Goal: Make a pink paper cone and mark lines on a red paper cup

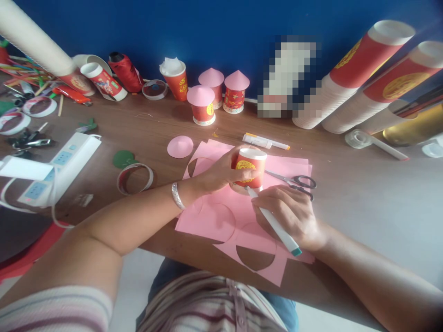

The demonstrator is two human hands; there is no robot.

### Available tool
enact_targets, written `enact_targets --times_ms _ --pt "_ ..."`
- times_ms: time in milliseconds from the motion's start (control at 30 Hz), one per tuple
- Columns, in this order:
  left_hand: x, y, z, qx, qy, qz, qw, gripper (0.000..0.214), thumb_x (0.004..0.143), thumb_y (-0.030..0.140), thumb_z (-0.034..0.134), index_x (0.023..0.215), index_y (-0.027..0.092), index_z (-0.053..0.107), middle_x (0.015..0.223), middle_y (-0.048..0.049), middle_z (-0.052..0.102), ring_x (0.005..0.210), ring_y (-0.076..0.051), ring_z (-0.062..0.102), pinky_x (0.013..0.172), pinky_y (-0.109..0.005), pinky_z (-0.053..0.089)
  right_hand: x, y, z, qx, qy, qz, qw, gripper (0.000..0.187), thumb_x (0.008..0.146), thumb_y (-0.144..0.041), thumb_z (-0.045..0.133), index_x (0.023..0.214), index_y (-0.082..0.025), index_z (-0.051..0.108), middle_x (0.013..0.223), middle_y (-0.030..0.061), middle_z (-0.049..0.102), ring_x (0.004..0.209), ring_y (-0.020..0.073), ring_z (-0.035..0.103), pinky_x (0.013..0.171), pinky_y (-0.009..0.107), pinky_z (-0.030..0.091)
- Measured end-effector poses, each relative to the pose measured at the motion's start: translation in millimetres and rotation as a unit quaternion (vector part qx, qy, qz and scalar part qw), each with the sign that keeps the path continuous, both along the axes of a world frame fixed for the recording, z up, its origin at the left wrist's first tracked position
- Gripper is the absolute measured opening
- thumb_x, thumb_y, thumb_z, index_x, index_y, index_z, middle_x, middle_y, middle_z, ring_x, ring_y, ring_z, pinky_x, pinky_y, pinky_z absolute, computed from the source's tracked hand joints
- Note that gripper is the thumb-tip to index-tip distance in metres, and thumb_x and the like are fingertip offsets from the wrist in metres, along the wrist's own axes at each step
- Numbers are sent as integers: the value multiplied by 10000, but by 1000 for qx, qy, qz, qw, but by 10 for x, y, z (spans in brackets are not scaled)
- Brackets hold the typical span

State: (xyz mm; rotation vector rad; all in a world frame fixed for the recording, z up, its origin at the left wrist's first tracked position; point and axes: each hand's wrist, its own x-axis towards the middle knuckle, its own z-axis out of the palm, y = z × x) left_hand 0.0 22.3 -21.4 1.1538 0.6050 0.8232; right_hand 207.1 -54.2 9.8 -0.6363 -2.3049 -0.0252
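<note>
My left hand (235, 171) is wrapped round a red paper cup (248, 168) with a yellow emblem and a white base, holding it over pink paper. In my right hand (289, 212) is a white marker pen (278, 230) with a teal end; its tip meets the cup's lower edge. Under both hands lie pink paper sheets (211, 216) with round holes cut out. Black-handled scissors (304, 182) rest on the paper just behind my right hand. Beyond the cup lie markers (263, 140), one with orange ends. To the left sits a pink paper cone (180, 146).
Behind stand several small red cups with pink cone tops (201, 99). Tall cup stacks (363, 69) lean at the right, near a tape roll (358, 138). A white power strip (62, 168), a tape ring (134, 179) and green paper pieces (123, 159) lie left.
</note>
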Motion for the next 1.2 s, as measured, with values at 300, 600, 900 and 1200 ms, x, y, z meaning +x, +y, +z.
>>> enact_targets --times_ms 300,600,900,1200 --pt "-10 -4 24 6 10 3 1000 548 774 422 899 1173 188 606 1058 -70 683 921 -197 658 720 -281 514 -10 -20 -29 9 13 -23 1000 259 876 19 641 1045 -175 617 845 20 690 674 143 618 612 285 527" --pt "-7 -23 57 -20 1 -2 1000 585 767 409 915 1207 198 592 1078 -66 675 898 -176 654 698 -266 513 7 -27 -26 8 11 -23 1000 264 880 12 622 1048 -191 609 835 9 674 693 147 626 626 286 543" --pt "-2 -10 49 -7 -6 3 1000 510 777 383 905 1144 186 612 986 -42 675 846 -155 642 688 -257 508 6 -4 -7 14 7 -13 1000 252 869 26 639 1041 -158 623 846 34 683 692 150 627 621 290 537" --pt "4 -9 91 15 -25 -45 999 427 840 422 862 1087 185 605 892 -53 730 817 -179 709 651 -257 506 24 22 -2 15 12 -21 1000 237 896 -4 627 1056 -178 626 855 34 689 704 156 648 639 288 547"
